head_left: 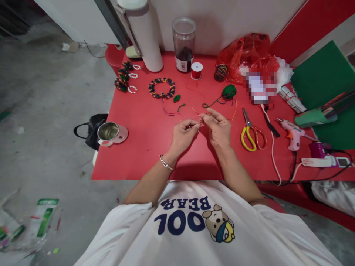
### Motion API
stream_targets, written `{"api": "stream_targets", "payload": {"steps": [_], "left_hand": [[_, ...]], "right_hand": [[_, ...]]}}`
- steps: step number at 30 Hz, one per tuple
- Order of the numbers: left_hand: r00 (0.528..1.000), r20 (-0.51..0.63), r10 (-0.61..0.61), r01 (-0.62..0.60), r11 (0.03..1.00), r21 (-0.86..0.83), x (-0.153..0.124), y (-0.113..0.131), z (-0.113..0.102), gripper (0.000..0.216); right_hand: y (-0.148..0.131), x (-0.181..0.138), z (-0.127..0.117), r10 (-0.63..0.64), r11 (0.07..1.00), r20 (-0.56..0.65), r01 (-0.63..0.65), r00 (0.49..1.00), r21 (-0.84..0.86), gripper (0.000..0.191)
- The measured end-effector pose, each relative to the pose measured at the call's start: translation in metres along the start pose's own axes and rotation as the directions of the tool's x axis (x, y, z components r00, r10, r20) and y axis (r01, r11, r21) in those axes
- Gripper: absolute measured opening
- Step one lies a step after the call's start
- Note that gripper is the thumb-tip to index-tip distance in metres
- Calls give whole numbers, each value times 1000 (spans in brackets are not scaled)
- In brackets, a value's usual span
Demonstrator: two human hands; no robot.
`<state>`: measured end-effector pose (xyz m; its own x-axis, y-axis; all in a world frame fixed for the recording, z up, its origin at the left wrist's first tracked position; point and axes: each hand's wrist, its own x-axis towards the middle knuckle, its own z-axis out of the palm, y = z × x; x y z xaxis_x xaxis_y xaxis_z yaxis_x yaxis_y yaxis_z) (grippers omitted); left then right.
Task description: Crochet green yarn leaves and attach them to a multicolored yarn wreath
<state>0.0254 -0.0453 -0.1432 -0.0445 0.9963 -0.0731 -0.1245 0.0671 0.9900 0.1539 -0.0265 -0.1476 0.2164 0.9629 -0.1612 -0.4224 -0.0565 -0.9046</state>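
Note:
Over the middle of the red table my left hand (185, 135) and my right hand (219, 127) meet, fingertips almost touching. Both are closed in a pinch on a small piece of green yarn work (202, 120), mostly covered by the fingers. A thin, orange-tipped strand or tool pokes out beside them, too fine to tell. Green yarn (212, 103) runs from the right fingers back to a green yarn ball (229, 91). Left of it lie a small green knitted leaf shape (176, 98), a green yarn scrap (181, 107) and a multicoloured crocheted ring (161, 88) with a purple tail.
Scissors (250, 133) and a pink glue gun (291, 133) with cables lie right. A mug (112, 133) stands near the left edge. Behind are a white tumbler (145, 37), a clear cup (183, 44), a red thread spool (196, 70) and a red plastic bag (246, 51).

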Motion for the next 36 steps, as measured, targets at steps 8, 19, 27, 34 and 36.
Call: {"api": "stream_targets", "payload": {"steps": [8,19,27,34,36], "left_hand": [[1000,20,-12,12,1000,-22,-3,1,1,23],[1000,12,-17,17,999,-50,-5,-1,3,22],[999,14,-29,30,997,-72,-4,0,3,31],[995,101,-18,25,997,-75,-2,-1,2,34],[993,115,-15,26,995,-93,-3,-2,2,36]], "right_hand": [[4,5,-5,-25,998,-30,23,999,-63,48],[5,8,-6,-22,997,-21,20,1000,-69,48],[4,8,-7,-8,998,-25,6,1000,-67,45],[3,7,-8,-9,996,19,11,1000,-88,43],[3,7,-8,-11,996,17,12,1000,-83,42]]}}
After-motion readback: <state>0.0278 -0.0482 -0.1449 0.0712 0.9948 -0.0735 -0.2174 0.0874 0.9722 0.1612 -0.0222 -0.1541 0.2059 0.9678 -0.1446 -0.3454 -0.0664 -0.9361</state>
